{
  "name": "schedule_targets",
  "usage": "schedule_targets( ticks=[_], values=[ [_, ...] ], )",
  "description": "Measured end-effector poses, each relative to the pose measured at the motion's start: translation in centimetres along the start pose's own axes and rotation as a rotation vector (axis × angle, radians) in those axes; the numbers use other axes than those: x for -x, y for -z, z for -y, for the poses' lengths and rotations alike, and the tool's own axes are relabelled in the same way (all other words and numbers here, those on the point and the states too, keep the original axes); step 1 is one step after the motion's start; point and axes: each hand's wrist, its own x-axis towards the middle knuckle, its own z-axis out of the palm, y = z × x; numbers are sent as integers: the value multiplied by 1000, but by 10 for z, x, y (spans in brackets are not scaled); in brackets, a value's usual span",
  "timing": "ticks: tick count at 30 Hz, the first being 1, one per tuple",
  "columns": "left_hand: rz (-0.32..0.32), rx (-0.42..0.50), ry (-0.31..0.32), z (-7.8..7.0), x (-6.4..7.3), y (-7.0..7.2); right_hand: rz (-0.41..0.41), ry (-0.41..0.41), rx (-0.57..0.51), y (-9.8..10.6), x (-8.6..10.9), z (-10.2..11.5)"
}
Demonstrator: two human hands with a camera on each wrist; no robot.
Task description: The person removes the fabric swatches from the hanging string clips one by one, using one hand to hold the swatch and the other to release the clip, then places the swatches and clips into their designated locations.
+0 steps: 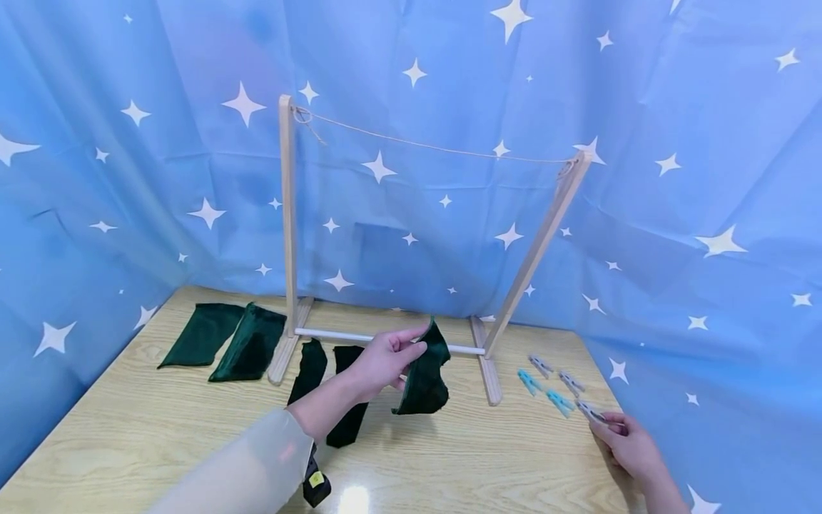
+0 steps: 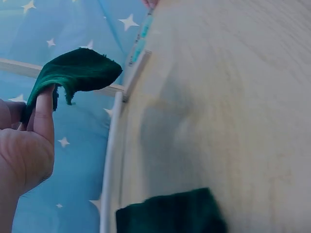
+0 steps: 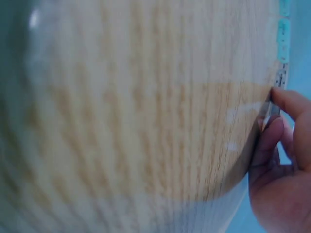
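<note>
In the head view my left hand (image 1: 382, 364) pinches a small dark green cloth (image 1: 424, 378) by its upper edge, in front of the frame's lower bar. The left wrist view shows that cloth (image 2: 80, 70) drooping over the fingers of the left hand (image 2: 26, 150), above the table. At the right side, my right hand (image 1: 629, 446) has thumb and finger on the end of a grey clothespin (image 1: 589, 410) at the tabletop. Seen from the right wrist, the hand (image 3: 286, 160) pinches the clothespin (image 3: 281, 77), mostly covered by the fingers.
A wooden frame (image 1: 288, 214) with a string (image 1: 443, 148) between its posts stands at the back. More green cloths (image 1: 202, 335) lie at left and below my left arm. Blue clothespins (image 1: 560, 403) and grey clothespins (image 1: 571, 383) lie at right. A starry blue curtain (image 1: 411, 264) hangs behind.
</note>
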Motion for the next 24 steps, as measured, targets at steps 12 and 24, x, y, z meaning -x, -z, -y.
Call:
schedule_targets(
  ticks=[12, 24],
  values=[
    [53, 59, 110, 37, 8, -21, 2, 6, 30, 2, 5, 6],
    [-79, -241, 97, 51, -5, 0, 3, 12, 31, -1, 6, 6]
  ],
)
